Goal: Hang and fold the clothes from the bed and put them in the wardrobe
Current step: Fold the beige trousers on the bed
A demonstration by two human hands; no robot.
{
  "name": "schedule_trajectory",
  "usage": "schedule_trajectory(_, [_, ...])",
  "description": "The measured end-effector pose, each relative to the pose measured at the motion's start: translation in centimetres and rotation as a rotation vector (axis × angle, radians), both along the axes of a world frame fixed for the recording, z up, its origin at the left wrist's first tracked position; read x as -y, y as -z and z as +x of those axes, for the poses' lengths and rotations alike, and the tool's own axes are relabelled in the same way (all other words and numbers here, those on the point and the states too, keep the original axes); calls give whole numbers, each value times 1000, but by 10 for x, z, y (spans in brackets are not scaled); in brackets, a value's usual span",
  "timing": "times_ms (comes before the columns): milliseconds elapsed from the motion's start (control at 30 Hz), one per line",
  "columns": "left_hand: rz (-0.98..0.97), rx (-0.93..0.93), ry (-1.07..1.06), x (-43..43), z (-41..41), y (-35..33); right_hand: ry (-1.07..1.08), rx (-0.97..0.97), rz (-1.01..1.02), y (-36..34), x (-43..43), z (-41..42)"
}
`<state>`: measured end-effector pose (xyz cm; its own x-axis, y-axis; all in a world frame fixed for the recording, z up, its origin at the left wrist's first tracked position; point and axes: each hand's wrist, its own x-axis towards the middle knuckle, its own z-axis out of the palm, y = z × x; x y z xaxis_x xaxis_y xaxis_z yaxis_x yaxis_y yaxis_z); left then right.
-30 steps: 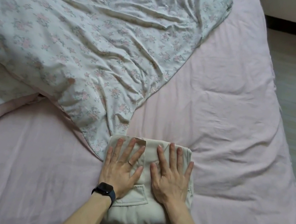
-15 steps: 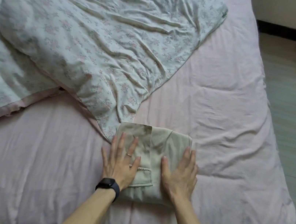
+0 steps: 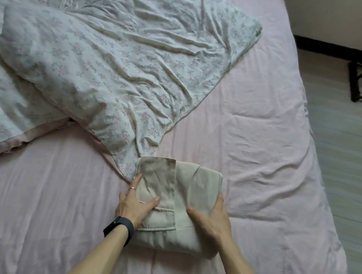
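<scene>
A beige garment (image 3: 194,185), folded into a thick rectangle with a pocket flap showing, lies on the pink bed sheet (image 3: 256,148) near the bed's front edge. My left hand (image 3: 136,204) grips its left side, thumb on top and fingers tucked under the edge. My right hand (image 3: 212,219) grips its right side the same way, thumb on top and fingers wrapped round the edge. A black watch sits on my left wrist.
A rumpled floral duvet (image 3: 116,57) covers the bed's left and back, its corner touching the garment's far left edge. Grey floor (image 3: 356,151) lies to the right, with a black metal stand (image 3: 356,85) near the wall.
Both hands lay flat on top of the garment pressing it down; they have slid outward to its sides and now grip its edges. The camera has drawn back.
</scene>
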<state>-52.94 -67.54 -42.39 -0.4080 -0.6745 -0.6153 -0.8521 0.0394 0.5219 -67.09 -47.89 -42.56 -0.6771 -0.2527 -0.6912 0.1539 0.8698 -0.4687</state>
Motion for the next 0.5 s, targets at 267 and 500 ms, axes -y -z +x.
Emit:
schedule_trajectory(267, [-56,-10,93,-3,-2,-3,-104,-247,38,-2,5,24])
schedule_trajectory(500, [-217,32,175,-14,-3,0,-55,-488,-81,4,5,42])
